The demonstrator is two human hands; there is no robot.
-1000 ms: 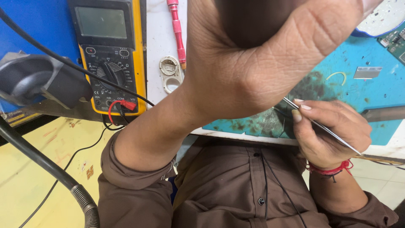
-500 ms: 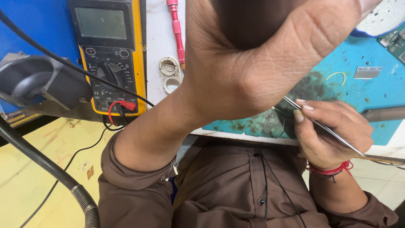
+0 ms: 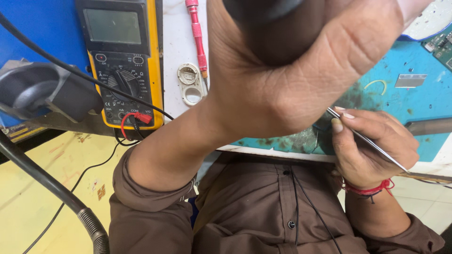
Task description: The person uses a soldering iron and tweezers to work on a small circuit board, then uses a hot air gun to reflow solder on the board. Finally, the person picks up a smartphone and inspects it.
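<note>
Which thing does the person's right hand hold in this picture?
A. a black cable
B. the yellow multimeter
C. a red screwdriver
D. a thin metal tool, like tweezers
D: the right hand pinches a thin metal tool between its fingers over the teal mat, while the red screwdriver and the yellow multimeter lie untouched on the bench.

I see a yellow meter point(image 3: 123, 61) with a dark grey face, a grey-green screen and a black dial. A red plug point(image 3: 141, 117) and black wires sit at its base. The screwdriver point(image 3: 197, 35) beside it is red. The mat point(image 3: 414, 101) on the bench is turquoise, blotched with dark brown stains. The shirt point(image 3: 263, 211) is plain brown with dark buttons. A red thread point(image 3: 372, 188) circles the wrist of my right hand point(image 3: 372, 146), which pinches silver tweezers point(image 3: 372, 143). The hose point(image 3: 56, 193) is black.
</note>
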